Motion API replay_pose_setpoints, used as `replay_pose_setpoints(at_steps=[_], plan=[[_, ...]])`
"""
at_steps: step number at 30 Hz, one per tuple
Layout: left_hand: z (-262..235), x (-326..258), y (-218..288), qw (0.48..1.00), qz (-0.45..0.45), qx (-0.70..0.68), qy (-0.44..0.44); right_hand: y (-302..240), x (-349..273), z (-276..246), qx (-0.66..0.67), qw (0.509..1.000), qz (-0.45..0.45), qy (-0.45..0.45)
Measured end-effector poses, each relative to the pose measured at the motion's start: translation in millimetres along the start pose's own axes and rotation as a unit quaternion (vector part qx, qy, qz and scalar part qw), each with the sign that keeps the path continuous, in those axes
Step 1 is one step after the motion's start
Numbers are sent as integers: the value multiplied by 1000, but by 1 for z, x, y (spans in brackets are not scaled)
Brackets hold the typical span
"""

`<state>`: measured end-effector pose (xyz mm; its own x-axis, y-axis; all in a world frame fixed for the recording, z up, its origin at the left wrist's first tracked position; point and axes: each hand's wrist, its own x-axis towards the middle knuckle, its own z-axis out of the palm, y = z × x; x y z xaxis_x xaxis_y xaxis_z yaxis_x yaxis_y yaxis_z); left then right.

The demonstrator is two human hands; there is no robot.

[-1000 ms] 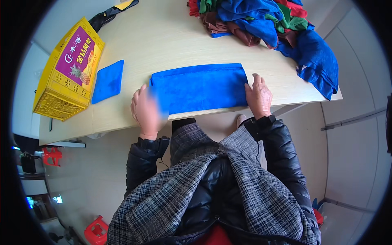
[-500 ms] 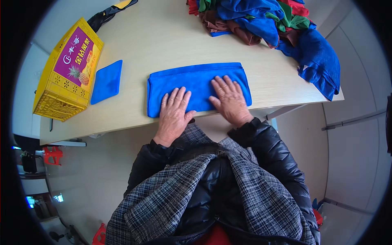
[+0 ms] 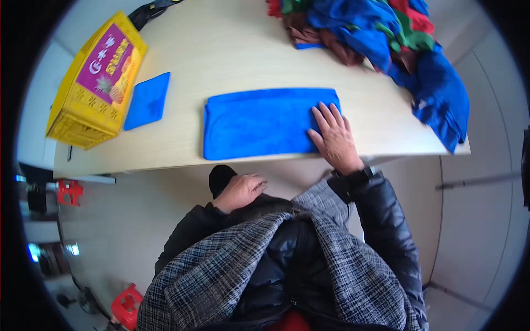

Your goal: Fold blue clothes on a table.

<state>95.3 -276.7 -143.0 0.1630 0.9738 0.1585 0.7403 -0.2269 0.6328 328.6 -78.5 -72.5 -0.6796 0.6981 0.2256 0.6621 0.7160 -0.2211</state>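
A folded blue cloth [image 3: 259, 129] lies flat along the table's front edge, its long side toward me. My right hand [image 3: 335, 140] rests on the cloth's right end, palm down with the fingers stretched out and the thumb apart. Off the table, in front of my body, my left hand [image 3: 241, 192] hangs above my lap below the cloth. Its fingers are stretched out, and I see nothing in it. Farther left is a smaller folded blue cloth [image 3: 148, 101], lying flat beside the yellow box.
A yellow and purple carton [image 3: 91, 83] stands at the table's left. Heaped at the back right are blue, green, red and brown cloths [image 3: 359, 30], one hanging toward the right edge. Red stools [image 3: 126, 306] stand on the floor at left. Pale cabinets [image 3: 486, 127] line the right.
My left hand has lifted off the cloth and drawn back toward my lap. My right hand has shifted slightly right and remains on the cloth. The whole view has shifted a little.
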Motion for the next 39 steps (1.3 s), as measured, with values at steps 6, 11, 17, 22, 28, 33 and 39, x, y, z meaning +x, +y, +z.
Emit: replay_pose_setpoints(at_steps=[6, 11, 17, 22, 28, 33, 39], plan=[[178, -1, -191, 963, -117, -166, -175, 29, -26, -31, 56, 997, 13, -44], [198, -30, -232, 941, -114, 61, -312, 32, -16, -27, 149, 984, -15, -101], [204, 32, -250, 951, -115, -17, -287, 30, 9, -43, 184, 963, -54, -190], [220, 64, -249, 947, -104, -95, -289, 33, 19, -46, 188, 951, -12, -244], [190, 118, -255, 951, -94, -135, -260, 46, 9, -43, 189, 944, 42, -267], [147, 171, -265, 961, -85, -149, -217, 41, 19, -50, 222, 928, 56, -294], [115, 206, -266, 967, -74, -180, -166, 33, 23, -55, 203, 932, 48, -297]])
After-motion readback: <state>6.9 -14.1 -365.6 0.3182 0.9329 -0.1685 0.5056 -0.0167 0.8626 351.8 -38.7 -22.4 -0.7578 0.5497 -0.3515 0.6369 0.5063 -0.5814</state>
